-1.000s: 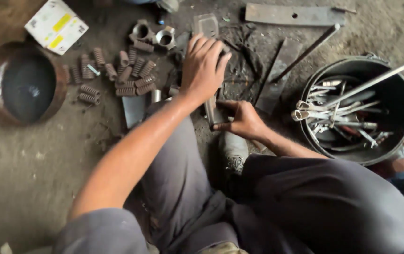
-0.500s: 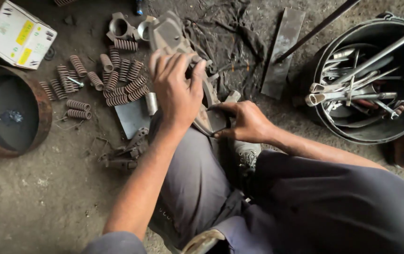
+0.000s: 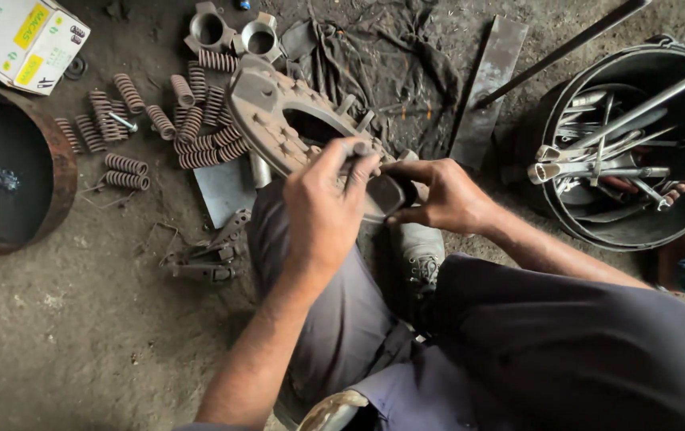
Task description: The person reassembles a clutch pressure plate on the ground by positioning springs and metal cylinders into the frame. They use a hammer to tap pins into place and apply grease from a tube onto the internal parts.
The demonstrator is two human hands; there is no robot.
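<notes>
A rusty round metal plate (image 3: 267,120) with studs and a central opening is tilted up off the dirt floor above my knee. My left hand (image 3: 325,209) pinches a small bolt-like part at the plate's near rim. The plate's lower edge is gripped by my right hand (image 3: 442,195), fingers curled around it. Just left of the plate lie several brown coil springs (image 3: 199,128) scattered on the floor.
A rusty round drum (image 3: 39,156) stands at the left, a yellow-and-white box (image 3: 19,38) above it. A black bucket (image 3: 566,215) of long metal tools stands at right. Two metal collars (image 3: 231,32), a dark rag (image 3: 390,56), a flat steel bar (image 3: 490,80) and small brackets (image 3: 207,255) lie around.
The round plate has been lifted up from the floor toward me. My left hand came back from the springs to the plate's rim, and the view shifted right.
</notes>
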